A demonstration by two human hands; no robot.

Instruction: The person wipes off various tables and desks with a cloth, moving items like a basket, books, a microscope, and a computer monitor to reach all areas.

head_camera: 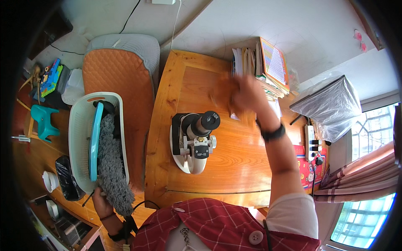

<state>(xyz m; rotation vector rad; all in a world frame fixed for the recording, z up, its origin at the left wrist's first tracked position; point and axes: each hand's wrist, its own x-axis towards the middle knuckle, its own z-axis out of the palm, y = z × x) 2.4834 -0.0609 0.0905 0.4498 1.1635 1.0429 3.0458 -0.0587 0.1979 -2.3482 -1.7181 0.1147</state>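
My right hand (249, 92), blurred by motion, is over the far right part of the wooden desk (238, 157), beside a stack of books. A blurred brown cloth-like item (223, 91) is in its fingers; the exact kind is unclear. My left hand (102, 202) grips the near end of a pale plastic basket (80, 138). A grey fluffy duster (114, 166) and a light-blue plastic item (95, 144) lie in the basket, and the duster sticks out over its near end. Between my hands a white and black microscope (196, 141) stands upright on the desk.
Behind my right hand stand books and papers (260, 67). At the right are a plastic-covered screen (329, 106), a power strip (310, 141) with plugs and a curtain (361, 175). An orange quilted seat (116, 69) adjoins the desk's left side; a teal stool (45, 120) stands farther left.
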